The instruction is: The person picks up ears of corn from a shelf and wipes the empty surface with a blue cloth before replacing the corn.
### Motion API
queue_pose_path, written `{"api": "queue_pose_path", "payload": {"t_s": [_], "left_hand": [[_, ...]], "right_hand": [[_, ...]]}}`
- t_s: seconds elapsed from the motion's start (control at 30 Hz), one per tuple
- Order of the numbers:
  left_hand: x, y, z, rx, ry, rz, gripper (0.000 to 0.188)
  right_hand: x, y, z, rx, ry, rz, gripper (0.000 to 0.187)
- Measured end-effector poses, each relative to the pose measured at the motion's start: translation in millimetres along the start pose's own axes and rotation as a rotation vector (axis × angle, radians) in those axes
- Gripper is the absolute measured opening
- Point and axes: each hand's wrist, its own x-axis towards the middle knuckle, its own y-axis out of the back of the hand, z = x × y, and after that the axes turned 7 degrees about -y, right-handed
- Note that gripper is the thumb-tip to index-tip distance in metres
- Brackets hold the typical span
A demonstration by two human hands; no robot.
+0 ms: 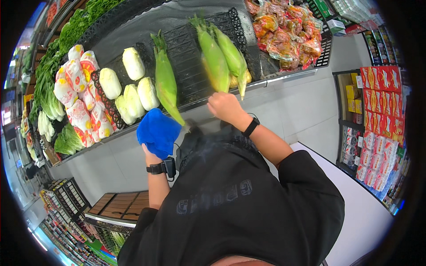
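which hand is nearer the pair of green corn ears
Right. The right hand is at the lower end of the corn ears; the left hand, with the blue cloth, is farther down-left.

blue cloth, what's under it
Part of the left hand shows at the lower edge of the blue cloth; the rest of that hand, and anything else beneath, is covered.

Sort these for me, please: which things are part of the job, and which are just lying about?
Seem part of the job:
blue cloth, in the left hand
green corn, its end in the right hand
perhaps the other corn, lying nearby

Just lying about:
cabbages
white wrapped bundles
red bags
leafy greens
red boxes
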Motion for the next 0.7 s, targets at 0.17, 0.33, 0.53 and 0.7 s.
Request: {"api": "queue_pose_path", "payload": {"t_s": [0.17,0.33,0.53,0.7], "left_hand": [[-16.9,40.4,17.5,-0.390,0.156,0.225,0.055],[-23.6,87.5,42.0,-0.426,0.136,0.086,0.063],[-32.2,171.3,48.6,-0.486,0.186,0.049,0.065],[-22.5,195.6,59.2,-0.394,0.143,0.007,0.066]], "right_hand": [[3.2,-50.5,-36.3,0.112,-0.034,-0.137,0.028],[29.7,-81.2,-100.1,0.157,-0.451,-0.308,0.107],[62.4,-112.3,-125.9,-0.005,-0.615,-0.231,0.114],[73.0,-116.2,-131.9,-0.034,-0.622,-0.254,0.109]]}}
